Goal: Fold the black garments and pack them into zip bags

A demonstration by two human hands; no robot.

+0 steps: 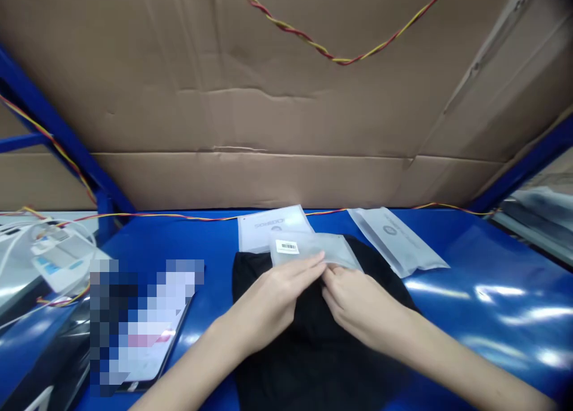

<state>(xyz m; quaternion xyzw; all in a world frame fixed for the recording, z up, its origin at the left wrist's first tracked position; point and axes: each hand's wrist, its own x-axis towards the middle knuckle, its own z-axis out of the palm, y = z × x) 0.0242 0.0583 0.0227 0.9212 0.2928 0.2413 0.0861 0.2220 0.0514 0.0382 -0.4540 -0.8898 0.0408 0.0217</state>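
A black cloth item [313, 345] lies before me on the blue table, with a frosted plastic bag [313, 242] on its far end. A white barcode label [287, 247] is stuck on the bag's upper left. At the bag's near edge, my left hand [280, 291] is closed on it, fingers straight and pressed together, thumb hidden. My right hand [358, 300] meets it from the other side, its fingers curled on the same edge. Both fingertips almost touch, and the pinched part is covered by the hands.
Two more frosted bags, a left one [271, 223] and a right one [398, 238], lie behind the cloth. A phone [156, 333], partly blurred out, rests left on the blue table [483, 327]. Black plastic packages [58, 351] and white cables [92, 238] are farther left. Cardboard [286, 119] stands behind.
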